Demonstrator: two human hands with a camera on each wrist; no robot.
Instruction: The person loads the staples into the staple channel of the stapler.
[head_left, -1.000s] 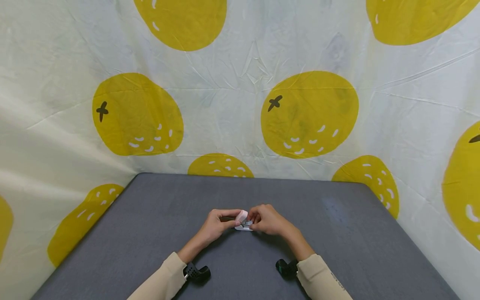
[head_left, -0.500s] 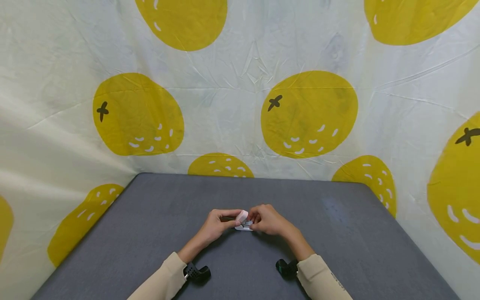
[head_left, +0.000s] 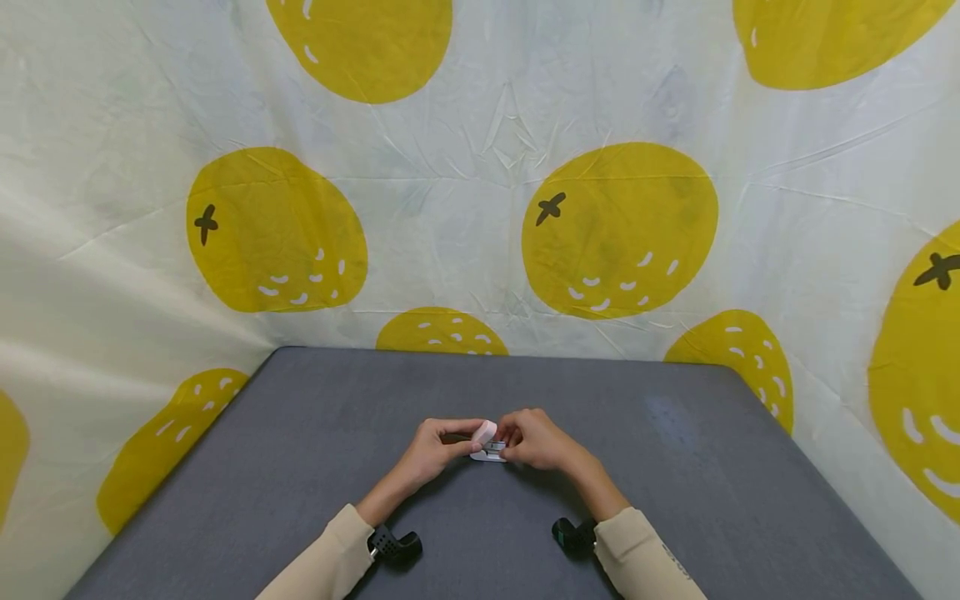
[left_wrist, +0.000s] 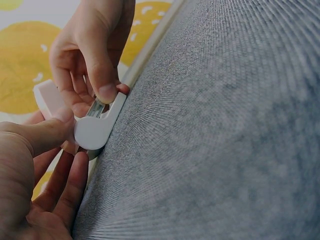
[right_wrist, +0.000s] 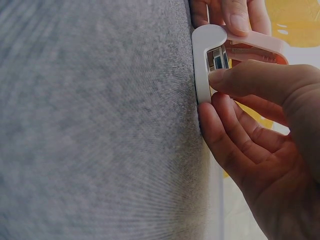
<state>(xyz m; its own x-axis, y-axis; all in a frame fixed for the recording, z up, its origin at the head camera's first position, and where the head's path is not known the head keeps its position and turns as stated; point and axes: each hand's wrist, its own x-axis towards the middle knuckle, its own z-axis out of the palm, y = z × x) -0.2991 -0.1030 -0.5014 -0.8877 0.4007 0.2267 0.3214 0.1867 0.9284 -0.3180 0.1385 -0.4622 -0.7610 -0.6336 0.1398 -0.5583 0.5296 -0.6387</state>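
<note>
Since the earlier frame, we detect no displacement. Our stapler (head_left: 487, 456) rests on the desk (head_left: 480, 542), long axis left to right: our left hand (head_left: 433, 446) pinches its raised pink lid (head_left: 483, 432) near the hinge (left_wrist: 90, 132); our right hand (head_left: 538, 439), equally near, pinches the opposite end.

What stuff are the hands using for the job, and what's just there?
For the job:
stapler, opened up
left fingers, holding its pink top
right fingers, at its front end
table, under the stapler

Just there:
fruit cloth, behind the table
black gadgets, near the wrists
</note>
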